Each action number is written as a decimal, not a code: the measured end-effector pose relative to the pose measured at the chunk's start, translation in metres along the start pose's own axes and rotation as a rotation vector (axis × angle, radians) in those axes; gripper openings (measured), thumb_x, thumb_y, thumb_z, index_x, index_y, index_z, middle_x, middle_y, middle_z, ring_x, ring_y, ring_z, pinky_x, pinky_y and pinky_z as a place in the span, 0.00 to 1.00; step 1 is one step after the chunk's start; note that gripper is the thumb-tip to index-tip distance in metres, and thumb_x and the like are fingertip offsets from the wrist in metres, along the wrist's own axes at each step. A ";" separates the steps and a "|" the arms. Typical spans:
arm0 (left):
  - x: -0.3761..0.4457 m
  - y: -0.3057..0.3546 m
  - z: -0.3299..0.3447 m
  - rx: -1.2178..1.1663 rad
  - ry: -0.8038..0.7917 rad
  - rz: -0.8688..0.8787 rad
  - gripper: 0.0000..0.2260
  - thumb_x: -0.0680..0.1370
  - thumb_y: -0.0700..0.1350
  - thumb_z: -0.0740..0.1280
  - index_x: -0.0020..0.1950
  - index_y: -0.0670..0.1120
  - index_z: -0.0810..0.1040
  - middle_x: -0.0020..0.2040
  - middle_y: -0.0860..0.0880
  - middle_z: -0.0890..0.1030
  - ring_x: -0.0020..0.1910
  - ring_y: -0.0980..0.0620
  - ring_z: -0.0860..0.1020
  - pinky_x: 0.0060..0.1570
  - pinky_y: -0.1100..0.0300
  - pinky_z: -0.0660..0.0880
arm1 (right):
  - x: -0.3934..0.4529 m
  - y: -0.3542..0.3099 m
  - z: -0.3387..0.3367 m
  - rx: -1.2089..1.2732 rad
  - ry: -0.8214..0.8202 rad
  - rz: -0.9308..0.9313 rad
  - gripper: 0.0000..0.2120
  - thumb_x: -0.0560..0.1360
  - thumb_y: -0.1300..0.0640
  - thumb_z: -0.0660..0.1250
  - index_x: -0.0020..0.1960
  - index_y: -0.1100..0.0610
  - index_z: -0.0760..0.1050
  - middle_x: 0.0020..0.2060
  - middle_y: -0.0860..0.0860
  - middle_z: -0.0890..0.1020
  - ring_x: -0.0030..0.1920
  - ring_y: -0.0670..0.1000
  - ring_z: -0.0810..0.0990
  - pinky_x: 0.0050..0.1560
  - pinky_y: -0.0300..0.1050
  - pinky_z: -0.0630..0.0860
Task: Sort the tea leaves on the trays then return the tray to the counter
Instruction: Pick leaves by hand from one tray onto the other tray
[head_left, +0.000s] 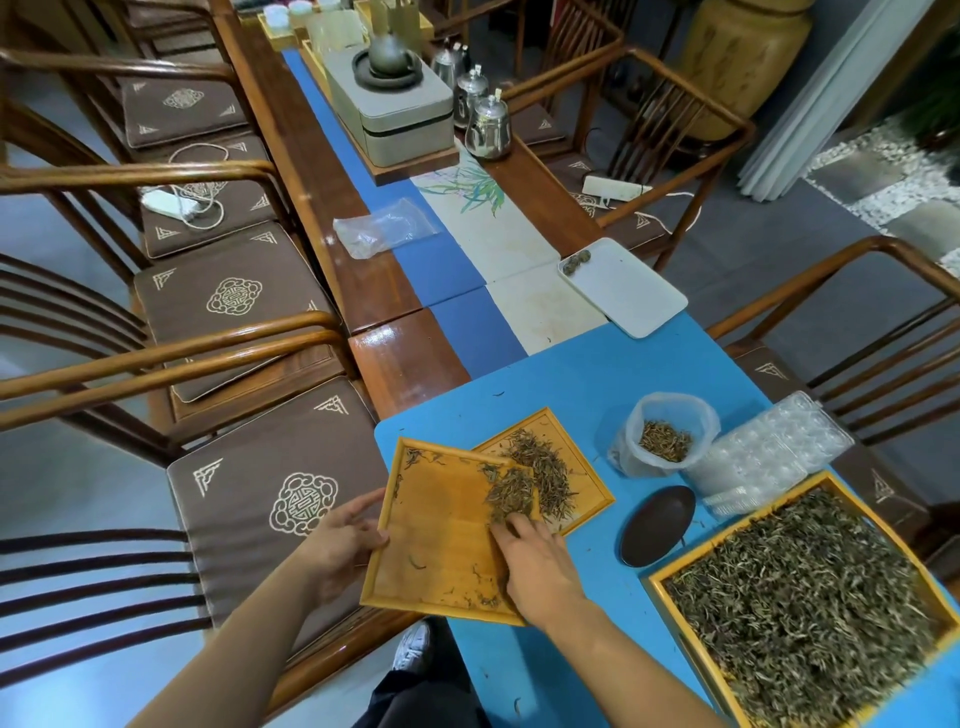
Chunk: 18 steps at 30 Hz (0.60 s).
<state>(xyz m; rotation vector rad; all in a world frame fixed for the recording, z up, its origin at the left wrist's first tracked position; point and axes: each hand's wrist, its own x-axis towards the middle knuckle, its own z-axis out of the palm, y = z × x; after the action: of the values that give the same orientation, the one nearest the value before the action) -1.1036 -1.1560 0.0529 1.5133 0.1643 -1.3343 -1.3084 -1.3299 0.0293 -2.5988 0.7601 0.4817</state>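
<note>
Head view: a person stands at the blue end of a long wooden table, looking down at both hands.
Left hand (345, 540): grasps the left edge of the near tray (441, 540), thumb on the rim, tilting it over the far tray (582, 467).
Right hand (535, 556): fingers relaxed and extended, sweeping a clump of tea leaves (511, 493) toward the tray's far corner.
Tea location: a heap already lies in the far tray; scattered strands remain on the near tray.
Progress: I judge the near tray mostly emptied, with stragglers left; the full large tray (810, 603) looks unsorted, and no tray is returned to a counter.
Counts: three wooden trays, one white tray (631, 291), one bag of tea (665, 436), one dark dish (657, 525), three metal pots (485, 127).
</note>
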 end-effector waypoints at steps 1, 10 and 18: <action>0.000 0.000 0.000 0.014 -0.004 -0.005 0.28 0.76 0.26 0.62 0.73 0.47 0.70 0.45 0.39 0.85 0.47 0.38 0.84 0.43 0.45 0.80 | 0.004 0.001 -0.001 0.003 -0.006 0.021 0.35 0.71 0.67 0.63 0.76 0.52 0.60 0.73 0.53 0.64 0.70 0.59 0.64 0.70 0.57 0.62; -0.005 -0.001 0.003 0.099 0.001 -0.003 0.29 0.76 0.26 0.63 0.73 0.48 0.71 0.42 0.41 0.83 0.48 0.37 0.83 0.46 0.42 0.81 | 0.017 0.004 0.001 0.042 -0.027 0.017 0.35 0.73 0.67 0.60 0.78 0.52 0.55 0.77 0.55 0.58 0.76 0.59 0.56 0.76 0.57 0.53; -0.015 0.002 -0.004 0.101 0.001 -0.003 0.28 0.76 0.27 0.63 0.72 0.50 0.72 0.52 0.36 0.82 0.53 0.36 0.83 0.49 0.39 0.80 | 0.029 0.010 -0.015 0.047 0.003 0.058 0.37 0.73 0.68 0.59 0.79 0.54 0.52 0.78 0.56 0.55 0.78 0.58 0.52 0.77 0.58 0.46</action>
<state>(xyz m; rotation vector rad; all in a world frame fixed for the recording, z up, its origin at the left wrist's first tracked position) -1.1055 -1.1462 0.0650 1.5981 0.1011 -1.3617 -1.2882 -1.3572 0.0271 -2.5409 0.8396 0.4707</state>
